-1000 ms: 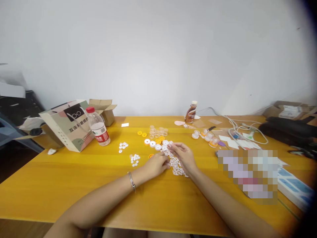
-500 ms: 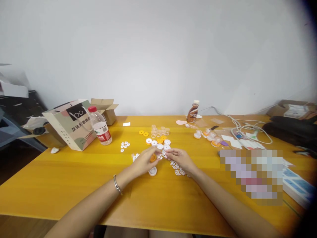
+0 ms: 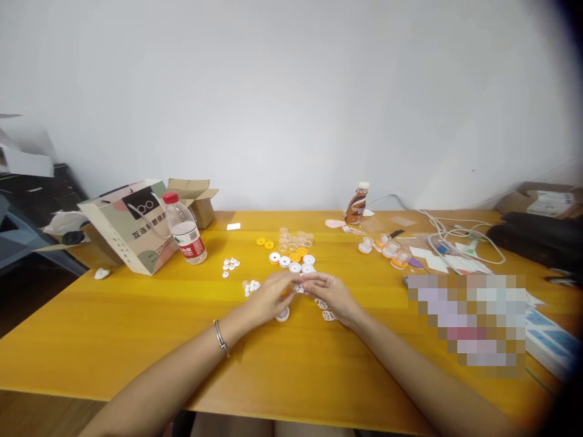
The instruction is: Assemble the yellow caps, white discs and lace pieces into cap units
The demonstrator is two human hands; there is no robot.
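White and small, an openwork piece (image 3: 299,289) is between the person's 2 hands, on the near side of the white discs (image 3: 295,267). The right hand (image 3: 334,298), near and to the right of the white discs, grasps the openwork piece in bent fingertips. The left hand (image 3: 271,296) is near and to the left of the white discs, its fingers arched toward the same piece and the thumb held lower; whether they grip it too cannot be told. A metal bracelet (image 3: 221,340) circles the left arm.

More loose openwork pieces (image 3: 328,315) lie on the near right side of the white discs, partly covered by the right hand. A round white part (image 3: 283,314) lies nearer than the white discs, just beside the left thumb. To the left of the white discs are 2 groups of small white knobs (image 3: 233,263). Beyond them lie clear rings (image 3: 310,243) and, farther left, 2 yellow discs (image 3: 269,244).

Well to the left of the white discs, a red-capped bottle (image 3: 190,233) stands before a paper bag (image 3: 146,233). Beyond and to their right stands a brown drink bottle (image 3: 356,206); orange-and-clear parts (image 3: 399,260) lie to their right.
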